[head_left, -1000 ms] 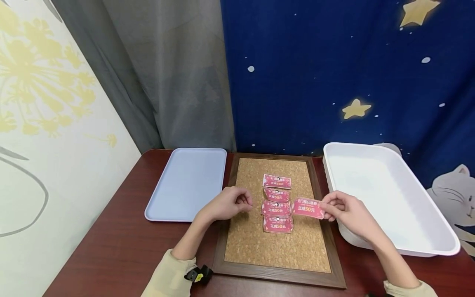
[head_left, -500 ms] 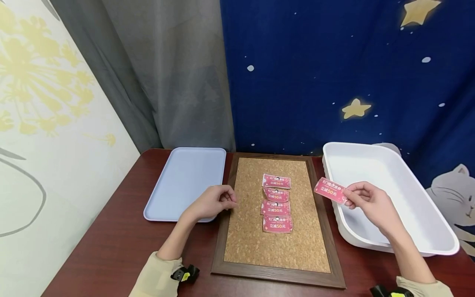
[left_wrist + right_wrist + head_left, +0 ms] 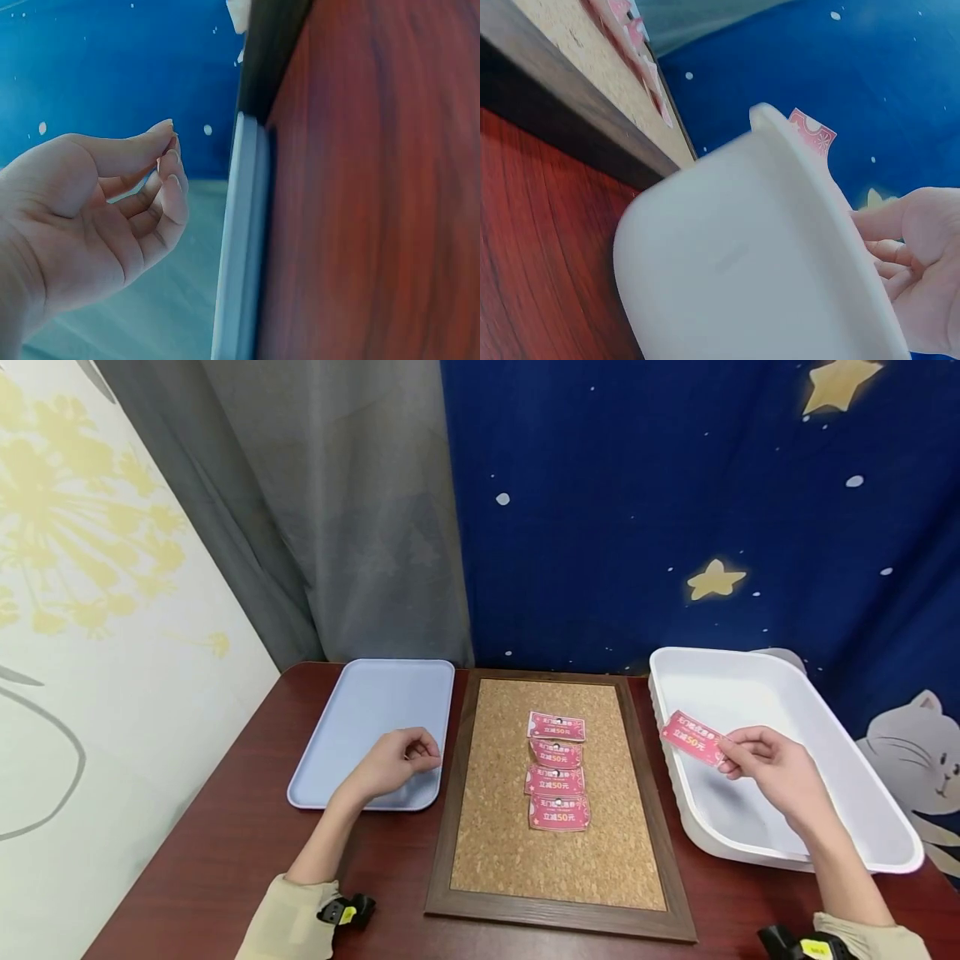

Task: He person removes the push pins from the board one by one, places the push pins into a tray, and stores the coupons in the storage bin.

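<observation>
In the head view, my left hand (image 3: 392, 765) hovers above the pale blue tray (image 3: 352, 718). Its thumb and fingertips meet in a pinch; anything between them is too small or hidden to make out. My right hand (image 3: 776, 772) pinches the right end of a pink paper coupon (image 3: 692, 737) over the left side of the white plastic bin (image 3: 780, 727). The right wrist view shows the coupon's corner (image 3: 814, 135) beyond the bin's rim. Several similar coupons, among them the lowest one (image 3: 559, 814), hang in a column on the framed cork board (image 3: 502, 852), each with a pushpin near its top.
All of this stands on a dark red wooden table (image 3: 225, 827). A grey curtain (image 3: 375, 527) and a blue curtain with stars (image 3: 585, 527) hang behind it. The board's wooden frame (image 3: 562, 918) lies between the tray and the bin.
My right hand has carried the coupon from beside the column on the board rightward to over the bin. My left hand has moved left from the board to above the tray, still pinched.
</observation>
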### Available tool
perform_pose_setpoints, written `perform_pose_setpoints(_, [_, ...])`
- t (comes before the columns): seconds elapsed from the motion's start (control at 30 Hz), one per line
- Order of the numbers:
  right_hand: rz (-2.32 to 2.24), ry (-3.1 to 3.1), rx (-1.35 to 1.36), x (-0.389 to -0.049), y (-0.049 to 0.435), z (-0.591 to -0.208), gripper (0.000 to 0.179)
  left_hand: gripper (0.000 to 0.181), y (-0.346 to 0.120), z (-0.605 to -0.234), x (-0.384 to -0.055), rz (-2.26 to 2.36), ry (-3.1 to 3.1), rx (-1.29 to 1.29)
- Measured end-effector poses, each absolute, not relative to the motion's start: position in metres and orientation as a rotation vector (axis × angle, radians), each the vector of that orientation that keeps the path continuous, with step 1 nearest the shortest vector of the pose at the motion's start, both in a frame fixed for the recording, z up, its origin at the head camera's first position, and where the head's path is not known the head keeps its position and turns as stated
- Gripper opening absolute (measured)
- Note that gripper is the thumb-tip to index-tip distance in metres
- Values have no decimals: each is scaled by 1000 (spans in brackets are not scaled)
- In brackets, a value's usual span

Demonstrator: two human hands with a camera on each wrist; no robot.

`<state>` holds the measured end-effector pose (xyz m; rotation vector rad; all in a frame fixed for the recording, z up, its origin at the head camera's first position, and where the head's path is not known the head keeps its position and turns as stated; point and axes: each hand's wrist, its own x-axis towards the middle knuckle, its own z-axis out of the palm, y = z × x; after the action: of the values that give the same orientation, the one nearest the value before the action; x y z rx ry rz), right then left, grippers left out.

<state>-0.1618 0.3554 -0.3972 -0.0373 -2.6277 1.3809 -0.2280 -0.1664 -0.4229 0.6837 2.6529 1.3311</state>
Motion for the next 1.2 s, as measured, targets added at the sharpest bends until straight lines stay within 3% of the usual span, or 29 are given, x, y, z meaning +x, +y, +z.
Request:
perform_pose_setpoints(0.9, [1267, -2826, -325, -161, 403, -417, 51, 11, -252, -435, -243, 1300, 2884, 61])
perform_pose_setpoints(1.2, [1070, -2884, -560, -161, 407, -414, 45, 14, -265, -435, -240, 1182, 2908, -55])
